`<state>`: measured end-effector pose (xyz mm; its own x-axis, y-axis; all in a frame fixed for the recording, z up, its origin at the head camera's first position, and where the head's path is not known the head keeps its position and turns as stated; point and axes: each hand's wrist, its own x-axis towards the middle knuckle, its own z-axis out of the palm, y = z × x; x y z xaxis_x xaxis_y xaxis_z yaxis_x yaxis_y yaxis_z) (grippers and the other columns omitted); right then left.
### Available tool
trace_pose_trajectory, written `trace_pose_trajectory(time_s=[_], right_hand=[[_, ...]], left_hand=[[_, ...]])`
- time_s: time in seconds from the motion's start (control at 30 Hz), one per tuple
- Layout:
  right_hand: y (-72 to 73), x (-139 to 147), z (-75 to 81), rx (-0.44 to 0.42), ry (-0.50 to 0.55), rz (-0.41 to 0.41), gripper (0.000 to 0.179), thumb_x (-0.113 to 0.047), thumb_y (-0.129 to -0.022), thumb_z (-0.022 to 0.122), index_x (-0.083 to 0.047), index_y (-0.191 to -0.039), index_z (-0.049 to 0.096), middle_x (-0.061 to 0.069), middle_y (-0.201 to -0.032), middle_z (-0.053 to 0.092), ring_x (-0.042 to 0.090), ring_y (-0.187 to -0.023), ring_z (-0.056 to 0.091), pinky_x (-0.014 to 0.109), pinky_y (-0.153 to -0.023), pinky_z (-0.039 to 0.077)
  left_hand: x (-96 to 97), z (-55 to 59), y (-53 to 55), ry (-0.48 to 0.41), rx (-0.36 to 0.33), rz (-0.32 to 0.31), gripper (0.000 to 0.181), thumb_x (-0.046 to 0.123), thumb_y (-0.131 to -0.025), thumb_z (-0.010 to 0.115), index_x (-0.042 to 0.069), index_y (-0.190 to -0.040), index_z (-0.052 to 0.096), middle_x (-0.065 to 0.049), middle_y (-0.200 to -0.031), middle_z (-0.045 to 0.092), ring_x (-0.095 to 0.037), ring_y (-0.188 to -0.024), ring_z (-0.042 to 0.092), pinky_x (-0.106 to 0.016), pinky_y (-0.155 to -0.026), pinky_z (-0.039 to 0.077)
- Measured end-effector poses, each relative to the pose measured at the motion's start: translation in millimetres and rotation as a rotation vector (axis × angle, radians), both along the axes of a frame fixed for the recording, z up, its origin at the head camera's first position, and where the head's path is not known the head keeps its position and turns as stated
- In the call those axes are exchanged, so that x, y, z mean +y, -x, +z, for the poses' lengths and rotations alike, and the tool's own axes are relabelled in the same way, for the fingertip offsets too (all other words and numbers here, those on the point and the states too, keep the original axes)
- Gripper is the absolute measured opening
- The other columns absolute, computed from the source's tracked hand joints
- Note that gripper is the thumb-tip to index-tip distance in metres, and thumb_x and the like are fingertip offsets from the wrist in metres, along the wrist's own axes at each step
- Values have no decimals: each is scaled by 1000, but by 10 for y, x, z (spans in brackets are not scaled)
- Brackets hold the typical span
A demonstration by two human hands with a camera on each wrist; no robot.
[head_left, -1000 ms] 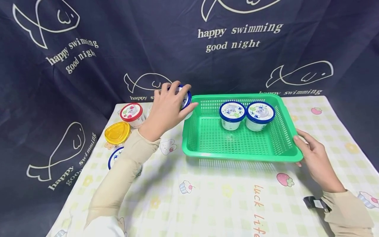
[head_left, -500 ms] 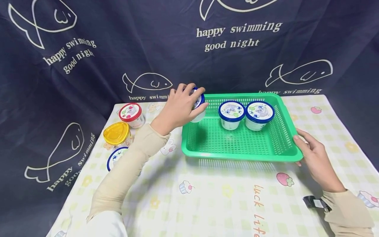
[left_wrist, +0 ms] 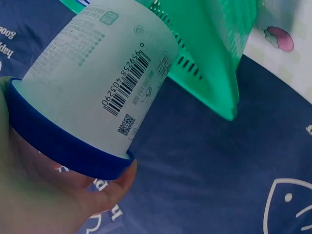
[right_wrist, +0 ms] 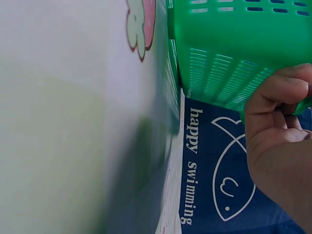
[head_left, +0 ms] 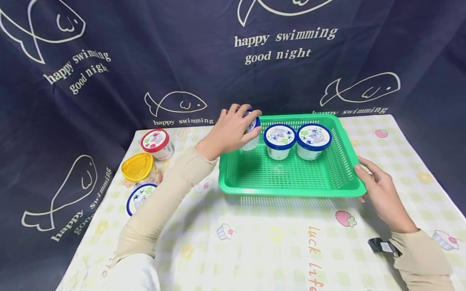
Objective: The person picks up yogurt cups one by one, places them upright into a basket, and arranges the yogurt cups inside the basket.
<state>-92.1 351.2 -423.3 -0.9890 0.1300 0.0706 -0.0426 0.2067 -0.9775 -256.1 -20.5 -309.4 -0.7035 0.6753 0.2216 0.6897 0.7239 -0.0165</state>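
Observation:
With its fingers curled over the blue lid, my left hand [head_left: 229,131] holds a white tub [head_left: 250,142] in the back left corner of the green basket [head_left: 291,191]. The left wrist view shows this tub's barcoded side [left_wrist: 126,78], with the thumb [left_wrist: 114,192] at the lid's edge. Two similar blue-lidded tubs, one to the left [head_left: 278,139] and one to the right [head_left: 314,139], stand side by side in the basket. My right hand [head_left: 384,196] grips the basket's front right rim, fingers curled under it in the right wrist view.
On the left of the patterned tablecloth [head_left: 255,250] stand a red-lidded tub [head_left: 156,141], a yellow-lidded jar [head_left: 140,167] and another blue-lidded tub [head_left: 140,198], partly behind the left sleeve. A dark blue curtain [head_left: 204,52] hangs behind the table.
My left hand has carried its tub rightward, from beside the basket's left rim to inside its back left corner. The right hand keeps its hold on the basket; the head view shifts slightly.

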Motion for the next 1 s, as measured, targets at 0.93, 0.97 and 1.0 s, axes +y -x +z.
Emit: trace_pose_trajectory(time_s=[0.93,0.97,1.0], right_hand=[[-10,-11,4,-11,-60,-17,50,-27,-105,51,-8,-150,42,-1,-67,61,15,-45,48,32,-40,38],[-11,-12,5,-10,-57,-15,51,-27,-105,51,-8,-151,41,-1,-67,61,15,-45,48,32,-40,38],[-11,-13,6,-9,-52,-15,51,-27,-105,52,-8,-150,42,-1,-67,61,15,-44,48,32,-40,38]], left_hand=[[156,-309,186,72,-77,-50,71,55,-97,53,5,-147,44,-13,-145,47,-31,-130,44,-50,-97,43],[157,-326,197,73,-81,-53,71,55,-97,53,5,-147,44,-14,-145,47,-31,-130,44,-49,-98,44],[158,-342,206,74,-84,-57,71,54,-97,53,5,-147,44,-14,-145,48,-31,-130,45,-48,-98,44]])
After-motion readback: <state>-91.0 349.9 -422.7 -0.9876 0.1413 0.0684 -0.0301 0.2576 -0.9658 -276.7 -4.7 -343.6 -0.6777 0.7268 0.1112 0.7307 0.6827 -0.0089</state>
